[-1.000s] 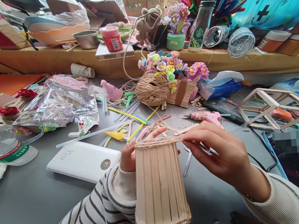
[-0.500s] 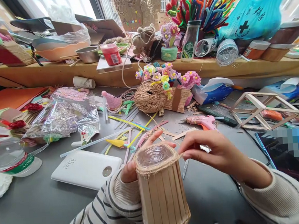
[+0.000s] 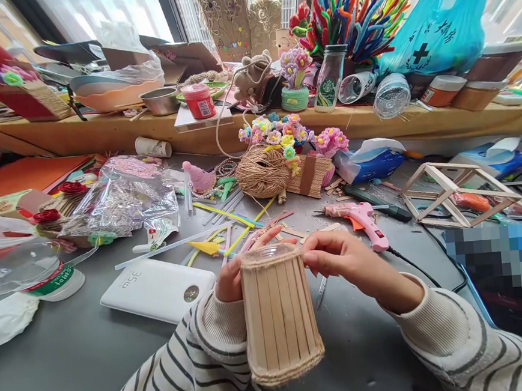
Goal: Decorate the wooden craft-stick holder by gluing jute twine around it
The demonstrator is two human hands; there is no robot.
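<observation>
A clear plastic cup covered in wooden craft sticks (image 3: 279, 317) is in front of me, its round clear base facing up and tilted slightly away. Twine (image 3: 270, 261) wraps the top edge, and more twine rings the bottom edge. My left hand (image 3: 228, 280) grips the cup from behind and the left, with part of its fingers hidden by it. At the cup's upper right edge, my right hand (image 3: 345, 258) is closed in a pinch at the twine; the strand's end is hidden by the fingers. Beyond the cup sits a ball of twine (image 3: 263, 172).
A pink glue gun (image 3: 365, 220) with a cord lies right of centre. Left are a white power bank (image 3: 160, 289) and a plastic bottle (image 3: 55, 283). A wooden stick frame (image 3: 445, 190) and a phone (image 3: 499, 297) lie right. A crowded shelf (image 3: 219, 129) runs along the back.
The cup has tipped so that less of its base and more of its stick-covered side shows. My right hand has moved left, close against the cup's edge. The view has shifted slightly.
</observation>
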